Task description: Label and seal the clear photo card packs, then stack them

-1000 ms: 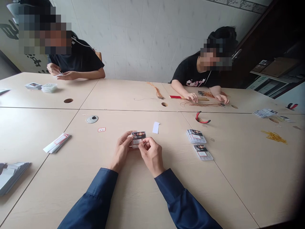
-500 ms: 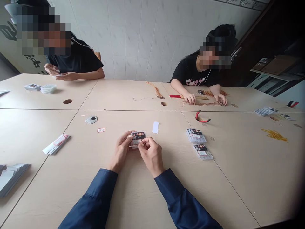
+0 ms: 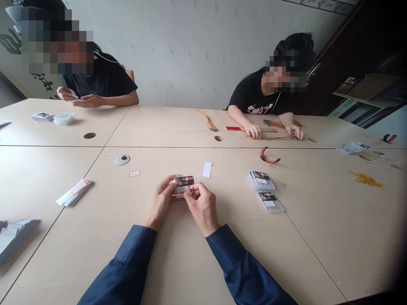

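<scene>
Beige tabletop (image 3: 318, 237) | printed card (image 3: 183, 185) held between my hands, long axis crosswise | left hand (image 3: 161, 202) pinching its left end | right hand (image 3: 202, 207) pinching its lower right corner | white slip (image 3: 207, 169) just beyond card

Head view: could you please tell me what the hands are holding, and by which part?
The left hand holds a small printed card by its left edge, the right hand by its lower right corner.
</scene>
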`<state>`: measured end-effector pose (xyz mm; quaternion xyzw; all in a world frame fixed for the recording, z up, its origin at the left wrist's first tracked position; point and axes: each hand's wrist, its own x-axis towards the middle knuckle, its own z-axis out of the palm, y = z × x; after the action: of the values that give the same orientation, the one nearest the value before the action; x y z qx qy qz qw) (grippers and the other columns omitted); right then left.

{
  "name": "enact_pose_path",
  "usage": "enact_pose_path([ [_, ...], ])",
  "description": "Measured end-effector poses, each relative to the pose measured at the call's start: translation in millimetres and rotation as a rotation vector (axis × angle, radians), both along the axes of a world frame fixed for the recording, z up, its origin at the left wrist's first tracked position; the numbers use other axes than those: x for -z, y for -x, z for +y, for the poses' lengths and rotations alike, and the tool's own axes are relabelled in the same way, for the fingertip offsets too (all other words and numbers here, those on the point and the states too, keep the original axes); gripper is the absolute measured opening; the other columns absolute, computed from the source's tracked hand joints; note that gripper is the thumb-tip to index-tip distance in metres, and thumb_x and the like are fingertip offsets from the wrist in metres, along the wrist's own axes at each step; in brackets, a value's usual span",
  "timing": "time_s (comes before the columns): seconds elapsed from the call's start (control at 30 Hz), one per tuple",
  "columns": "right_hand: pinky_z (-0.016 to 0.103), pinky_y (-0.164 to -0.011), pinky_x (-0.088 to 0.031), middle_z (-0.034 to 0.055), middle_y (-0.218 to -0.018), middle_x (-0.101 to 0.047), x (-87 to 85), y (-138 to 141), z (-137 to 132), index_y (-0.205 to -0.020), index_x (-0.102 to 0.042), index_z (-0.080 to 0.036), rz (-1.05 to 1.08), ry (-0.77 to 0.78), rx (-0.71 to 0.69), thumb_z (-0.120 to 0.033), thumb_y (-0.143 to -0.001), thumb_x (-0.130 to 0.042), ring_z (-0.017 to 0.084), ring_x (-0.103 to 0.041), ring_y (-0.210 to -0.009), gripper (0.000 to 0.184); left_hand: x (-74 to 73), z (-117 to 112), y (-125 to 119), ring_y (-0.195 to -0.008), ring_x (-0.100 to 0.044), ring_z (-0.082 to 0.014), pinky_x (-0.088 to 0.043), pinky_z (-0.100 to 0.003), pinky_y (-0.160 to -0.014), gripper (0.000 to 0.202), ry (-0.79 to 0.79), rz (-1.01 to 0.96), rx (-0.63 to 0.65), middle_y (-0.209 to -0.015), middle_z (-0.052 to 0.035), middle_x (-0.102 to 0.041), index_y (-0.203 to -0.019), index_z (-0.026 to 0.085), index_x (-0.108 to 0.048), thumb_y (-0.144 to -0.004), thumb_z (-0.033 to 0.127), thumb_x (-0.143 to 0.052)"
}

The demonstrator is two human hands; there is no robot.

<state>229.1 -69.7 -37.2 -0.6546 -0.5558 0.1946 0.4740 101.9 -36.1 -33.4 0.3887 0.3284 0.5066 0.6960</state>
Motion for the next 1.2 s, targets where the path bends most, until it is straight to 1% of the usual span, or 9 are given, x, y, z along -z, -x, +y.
enact_pose_path([
  [0.1,0.022,-0.052,-0.037,-0.0040,-0.051,-0.055,-0.9,0.3,-0.2,-0.072,-0.057,-0.019,0.009,0.001,0.002,-0.037,-0.081,-0.058,0.012,-0.048,-0.047,0.020,1.0,0.3,0.3,-0.089,-0.070,-0.0232,-0.057,-0.033,-0.075,0.032,-0.012,-0.009,0.002,-0.109,-0.0121,-0.072,-0.110,0.015,-0.064,-0.086,0.037,-0.064],
  [0.23,0.022,-0.052,-0.037,-0.0037,-0.052,-0.056,-1.5,0.3,0.0,-0.072,-0.057,-0.019,0.024,0.002,-0.002,-0.038,-0.082,-0.058,0.012,-0.048,-0.047,0.021,1.3,1.0,0.3,-0.087,-0.070,-0.0226,-0.057,-0.032,-0.074,0.031,-0.002,-0.017,0.000,-0.107,-0.0111,-0.073,-0.110,0.016,-0.065,-0.086,0.037,-0.064],
  [0.37,0.022,-0.052,-0.037,-0.0040,-0.051,-0.055,-1.3,-0.1,0.2,-0.074,-0.059,-0.019,0.024,0.002,-0.005,-0.037,-0.082,-0.058,0.012,-0.048,-0.046,0.020,1.5,1.3,0.5,-0.089,-0.070,-0.0232,-0.057,-0.032,-0.074,0.033,-0.006,-0.019,-0.001,-0.109,-0.0124,-0.072,-0.110,0.015,-0.065,-0.085,0.037,-0.065],
  [0.77,0.022,-0.051,-0.036,-0.0034,-0.052,-0.056,-1.1,-0.2,0.1,-0.073,-0.059,-0.019,0.023,0.002,-0.005,-0.037,-0.082,-0.058,0.012,-0.048,-0.046,0.021,1.6,0.6,0.7,-0.087,-0.070,-0.0231,-0.057,-0.032,-0.073,0.031,0.002,-0.006,-0.013,-0.105,-0.0100,-0.073,-0.109,0.017,-0.066,-0.084,0.037,-0.066],
  [0.9,0.021,-0.051,-0.036,-0.0035,-0.052,-0.056,-1.7,-0.3,-0.1,-0.074,-0.060,-0.019,0.027,0.009,-0.002,-0.038,-0.083,-0.058,0.012,-0.049,-0.046,0.021,1.1,0.9,0.5,-0.088,-0.070,-0.0241,-0.057,-0.033,-0.072,0.033,0.003,0.000,-0.006,-0.105,-0.0112,-0.073,-0.110,0.016,-0.065,-0.085,0.038,-0.065],
  [1.03,0.021,-0.052,-0.036,-0.0034,-0.052,-0.057,-2.3,-0.2,-1.0,-0.073,-0.059,-0.019,0.033,0.015,-0.005,-0.038,-0.083,-0.058,0.012,-0.049,-0.047,0.021,0.5,0.0,0.9,-0.091,-0.070,-0.0248,-0.057,-0.034,-0.077,0.034,-0.009,-0.005,0.001,-0.109,-0.0129,-0.072,-0.111,0.015,-0.064,-0.085,0.037,-0.064],
  [1.2,0.021,-0.052,-0.036,-0.0034,-0.052,-0.057,-2.4,-0.5,-0.5,-0.072,-0.058,-0.019,0.026,0.025,-0.005,-0.037,-0.082,-0.058,0.012,-0.049,-0.047,0.020,0.2,-0.4,1.0,-0.090,-0.070,-0.0246,-0.057,-0.034,-0.075,0.032,-0.002,0.003,-0.004,-0.108,-0.0122,-0.073,-0.110,0.016,-0.064,-0.086,0.037,-0.063],
])
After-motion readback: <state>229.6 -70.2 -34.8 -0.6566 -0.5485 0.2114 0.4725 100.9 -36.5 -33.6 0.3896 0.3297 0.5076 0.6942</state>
